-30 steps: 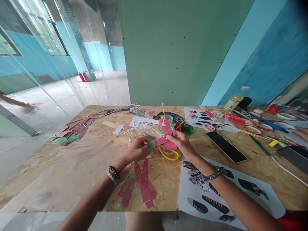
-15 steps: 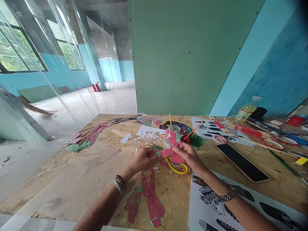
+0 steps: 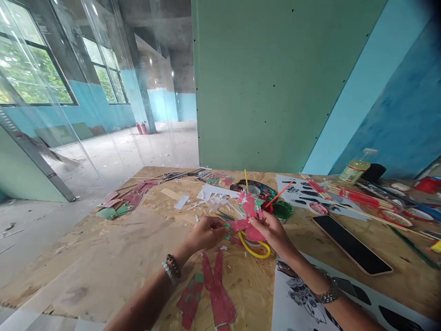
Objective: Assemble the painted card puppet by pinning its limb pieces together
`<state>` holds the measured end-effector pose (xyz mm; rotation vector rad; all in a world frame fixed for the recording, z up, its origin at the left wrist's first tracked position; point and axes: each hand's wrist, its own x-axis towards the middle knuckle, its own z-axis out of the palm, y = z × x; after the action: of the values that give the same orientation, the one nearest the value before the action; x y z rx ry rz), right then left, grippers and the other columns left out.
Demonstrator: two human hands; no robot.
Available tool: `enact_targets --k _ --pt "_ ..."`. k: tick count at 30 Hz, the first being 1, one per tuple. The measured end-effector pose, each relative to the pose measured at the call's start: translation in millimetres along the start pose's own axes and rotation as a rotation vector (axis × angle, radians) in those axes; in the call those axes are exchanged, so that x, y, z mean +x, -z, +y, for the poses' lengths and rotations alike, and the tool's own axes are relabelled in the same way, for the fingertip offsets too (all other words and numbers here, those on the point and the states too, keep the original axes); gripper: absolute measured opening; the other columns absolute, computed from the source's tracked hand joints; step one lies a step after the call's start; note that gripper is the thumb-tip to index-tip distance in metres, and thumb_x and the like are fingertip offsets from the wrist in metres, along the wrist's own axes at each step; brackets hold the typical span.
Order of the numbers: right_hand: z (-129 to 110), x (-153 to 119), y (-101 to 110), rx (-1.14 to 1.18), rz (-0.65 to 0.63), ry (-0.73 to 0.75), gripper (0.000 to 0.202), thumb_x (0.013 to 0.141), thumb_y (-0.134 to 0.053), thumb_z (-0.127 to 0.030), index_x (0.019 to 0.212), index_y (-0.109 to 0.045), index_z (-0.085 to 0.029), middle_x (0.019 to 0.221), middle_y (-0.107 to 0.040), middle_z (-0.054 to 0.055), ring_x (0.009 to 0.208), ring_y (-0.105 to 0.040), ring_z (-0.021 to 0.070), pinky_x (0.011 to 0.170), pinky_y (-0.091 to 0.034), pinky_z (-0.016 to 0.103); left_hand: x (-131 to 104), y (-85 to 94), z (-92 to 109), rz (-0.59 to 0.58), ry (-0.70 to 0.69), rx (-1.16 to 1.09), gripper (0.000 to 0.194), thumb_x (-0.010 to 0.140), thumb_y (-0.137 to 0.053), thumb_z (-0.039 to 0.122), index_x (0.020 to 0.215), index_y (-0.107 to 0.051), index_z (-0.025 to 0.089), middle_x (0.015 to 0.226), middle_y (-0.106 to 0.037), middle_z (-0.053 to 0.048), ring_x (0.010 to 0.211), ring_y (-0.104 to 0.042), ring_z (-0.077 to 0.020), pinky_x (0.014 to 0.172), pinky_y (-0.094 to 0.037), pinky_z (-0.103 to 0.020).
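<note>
A red-and-green paper cutout figure (image 3: 250, 205) is held up between my two hands, above the table. My left hand (image 3: 210, 232) pinches the green end of its outstretched red arm piece. On the other side, my right hand (image 3: 270, 225) grips the figure's body at the right edge, thumb on the front. Just below it lies a yellow loop of cord (image 3: 257, 253). Nearer to me on the wood are a red two-pronged cutout piece (image 3: 220, 296) and a red piece with green patches (image 3: 191, 296).
A black-screened phone (image 3: 351, 243) and printed sheets (image 3: 299, 294) lie at the right. Behind the hands are white paper scraps (image 3: 217, 193), a green paint cup (image 3: 282, 210) and sticks. Another jointed cutout figure (image 3: 132, 197) lies at left; a bottle (image 3: 356, 168) stands at back right.
The view has tilted up slightly, so the scene sits lower. My left hand has shifted a little at the arm piece's green end; both hands keep their hold.
</note>
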<state>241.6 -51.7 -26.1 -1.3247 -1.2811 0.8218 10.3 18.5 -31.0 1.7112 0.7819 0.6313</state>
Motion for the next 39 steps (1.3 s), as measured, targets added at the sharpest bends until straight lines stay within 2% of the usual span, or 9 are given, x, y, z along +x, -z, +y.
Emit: enact_targets --k 5,9,13,20,24,29,33,35,39 --pt "-6 -3 -3 0.016 0.006 -0.003 0.041 0.079 -0.073 -0.058 0.091 -0.066 -0.019 0.080 -0.068 0.005 0.074 -0.061 0.0223 0.068 -0.048 0.031 0 -1.9 3 0.061 0.009 -0.023 0.051 0.074 -0.075 0.063 0.073 -0.070 0.012 0.063 -0.058 -0.002 0.061 -0.045 -0.0125 0.057 -0.033 -0.026" --pt "-7 -4 -4 0.013 0.032 0.008 0.043 0.078 -0.072 -0.061 0.089 -0.065 -0.020 0.080 -0.069 0.005 0.076 -0.063 0.0235 0.070 -0.049 0.032 0 -2.6 5 0.087 0.055 -0.085 0.051 0.067 -0.081 0.061 0.078 -0.072 0.012 0.066 -0.060 -0.002 0.061 -0.047 -0.0122 0.056 -0.033 -0.025" --pt "-6 -4 -4 0.022 0.029 0.003 0.046 0.078 -0.072 -0.063 0.092 -0.065 -0.020 0.085 -0.071 0.007 0.080 -0.064 0.0257 0.073 -0.050 0.034 -1 -1.0 7 0.096 0.081 -0.043 0.052 0.064 -0.083 0.061 0.076 -0.073 0.012 0.062 -0.059 -0.001 0.058 -0.045 -0.0113 0.054 -0.031 -0.025" --pt "-2 -3 -6 0.032 0.006 0.008 0.045 0.079 -0.071 -0.062 0.095 -0.065 -0.020 0.087 -0.070 0.008 0.081 -0.064 0.0254 0.073 -0.050 0.034 0 1.3 6 0.100 -0.033 -0.047 0.048 0.069 -0.080 0.061 0.067 -0.069 0.014 0.063 -0.061 -0.002 0.063 -0.048 -0.0132 0.061 -0.037 -0.026" --pt "-1 -3 -6 0.046 0.020 -0.003 0.047 0.079 -0.072 -0.063 0.097 -0.066 -0.020 0.090 -0.072 0.008 0.082 -0.065 0.0261 0.074 -0.052 0.034 2 0.7 5 0.145 0.004 -0.087 0.052 0.066 -0.083 0.063 0.072 -0.071 0.012 0.063 -0.061 -0.001 0.061 -0.048 -0.0118 0.059 -0.034 -0.025" --pt "-7 -4 -4 0.061 0.058 -0.008 0.049 0.077 -0.075 -0.062 0.101 -0.069 -0.020 0.095 -0.075 0.010 0.087 -0.068 0.0282 0.076 -0.054 0.035 0 -1.2 8 0.035 0.038 -0.220 0.058 0.062 -0.086 0.065 0.085 -0.074 0.012 0.070 -0.064 -0.002 0.061 -0.049 -0.0107 0.059 -0.035 -0.024" --pt "-8 -3 -5 0.132 0.094 -0.002 0.053 0.074 -0.079 -0.062 0.105 -0.070 -0.020 0.099 -0.077 0.011 0.093 -0.070 0.0304 0.082 -0.056 0.037 0 -2.5 3 -0.029 0.101 -0.185 0.061 0.062 -0.085 0.068 0.082 -0.072 0.011 0.058 -0.053 0.003 0.052 -0.040 -0.0081 0.050 -0.027 -0.023" --pt "-7 -2 -5 0.163 0.108 0.001 0.055 0.073 -0.080 -0.063 0.105 -0.071 -0.020 0.099 -0.077 0.011 0.093 -0.071 0.0305 0.083 -0.057 0.038 1 -2.4 -2 -0.048 0.128 -0.181 0.064 0.063 -0.081 0.071 0.083 -0.070 0.011 0.054 -0.049 0.005 0.048 -0.037 -0.0071 0.047 -0.024 -0.023" --pt "-5 -2 -5 0.171 0.138 0.012 0.056 0.072 -0.080 -0.065 0.102 -0.072 -0.019 0.097 -0.078 0.010 0.090 -0.071 0.0290 0.081 -0.058 0.036 3 -1.4 -5 -0.039 0.130 -0.173 0.066 0.062 -0.080 0.074 0.081 -0.066 0.012 0.056 -0.052 0.004 0.047 -0.039 -0.0067 0.046 -0.025 -0.022"
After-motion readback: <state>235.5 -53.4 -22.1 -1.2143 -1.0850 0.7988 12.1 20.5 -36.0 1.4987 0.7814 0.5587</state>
